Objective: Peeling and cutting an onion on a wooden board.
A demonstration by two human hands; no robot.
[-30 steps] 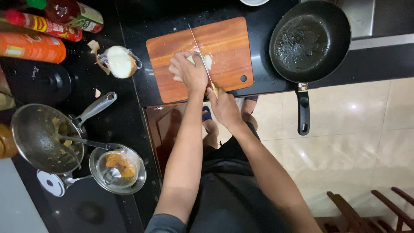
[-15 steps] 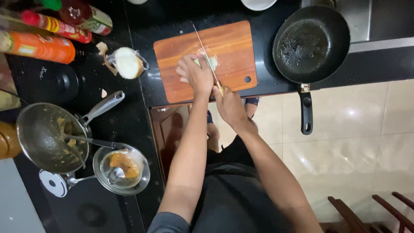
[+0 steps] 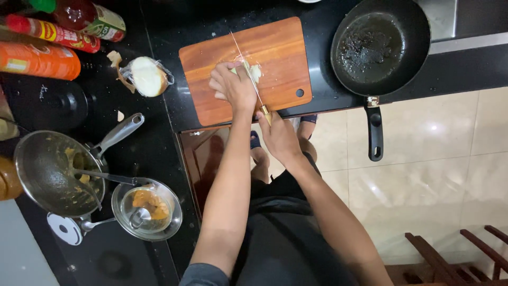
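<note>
A wooden cutting board (image 3: 275, 47) lies on the black counter. On it sits a pale onion piece (image 3: 254, 72), pressed down by my left hand (image 3: 231, 86). My right hand (image 3: 279, 139) grips the handle of a knife (image 3: 244, 61), whose thin blade runs across the onion, right beside my left fingers. The handle is mostly hidden inside my fist.
A black frying pan (image 3: 382, 45) sits right of the board, its handle over the counter edge. A half onion (image 3: 147, 77) in wrap lies left. Sauce bottles (image 3: 50, 32), a steel saucepan (image 3: 53, 165) and a glass bowl (image 3: 148, 209) with a spoon stand further left.
The knife blade has shifted slightly along the onion and both hands stay on the board. The camera view has drifted a little.
</note>
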